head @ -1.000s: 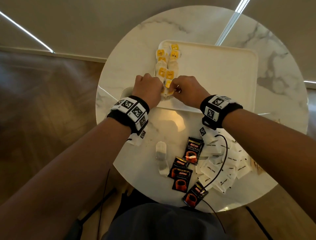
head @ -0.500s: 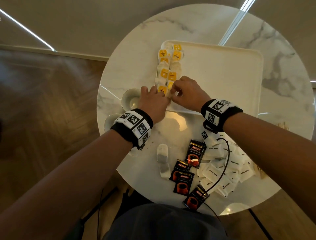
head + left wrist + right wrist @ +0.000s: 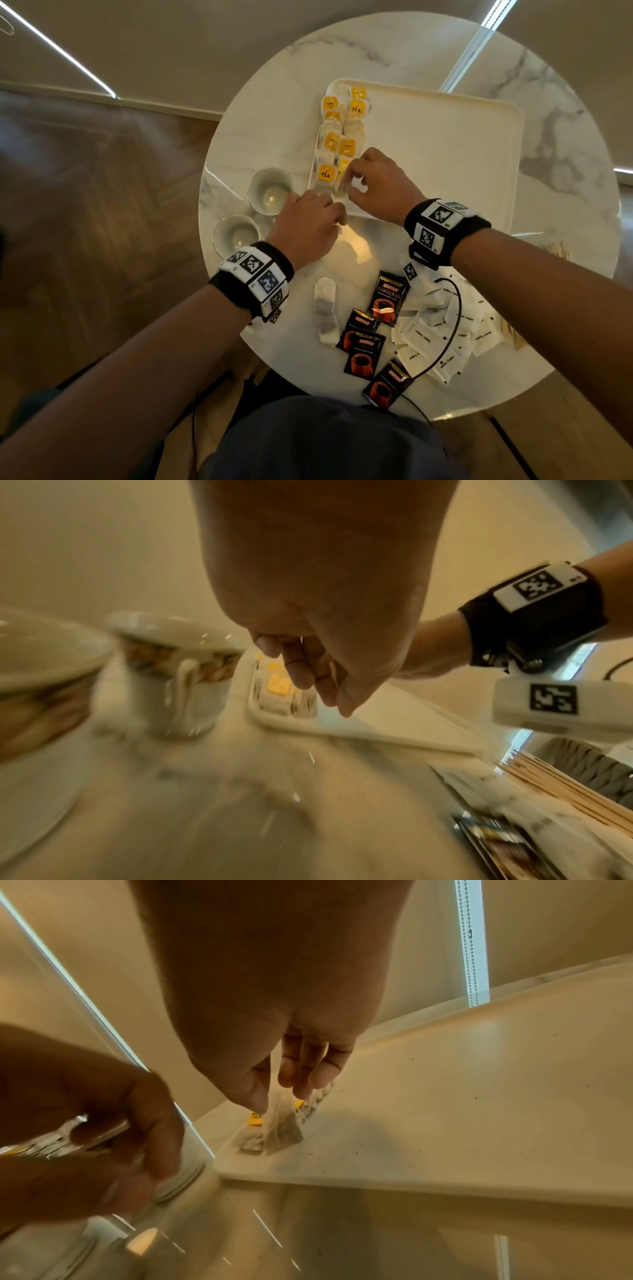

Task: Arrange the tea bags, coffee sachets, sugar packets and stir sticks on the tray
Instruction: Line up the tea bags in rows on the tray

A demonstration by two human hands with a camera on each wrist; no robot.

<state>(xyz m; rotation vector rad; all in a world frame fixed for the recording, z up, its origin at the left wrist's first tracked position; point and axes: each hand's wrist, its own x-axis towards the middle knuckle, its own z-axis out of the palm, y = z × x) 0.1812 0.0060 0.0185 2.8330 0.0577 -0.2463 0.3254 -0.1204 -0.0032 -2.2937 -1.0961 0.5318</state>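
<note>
Round marble table [image 3: 260, 113] over wood floor, cream tray [image 3: 445, 147] on the far half. You've got two columns of tea bags [image 3: 337, 144] with yellow tags down the tray's left edge. Your right hand [image 3: 380, 186] is over the near end of that column, thumb and fingers pinching a tea bag [image 3: 282, 1127] from above; the right wrist view shows it tilted, lower corner touching the tray floor. Your left hand [image 3: 308, 228] is just off the tray's near-left corner, fingers loosely curled, holding nothing I can see; the left wrist view is blurred.

Still on the table near you: two loose tea bags [image 3: 324, 301], four black coffee sachets [image 3: 390, 296], a heap of white sugar packets [image 3: 442, 329], wooden stir sticks [image 3: 561, 785] at the right edge. Two cups [image 3: 270, 190] sit left of the tray.

Handling, as I judge it: tea bags are very light, soft and floppy, paper tears easily, so pinch by the top edge or tag, don't squeeze the filled part. Sachets are likely stiffer, slick foil, so take them by an edge. Sugar packets are thin and flat, so slide one off the heap first.
</note>
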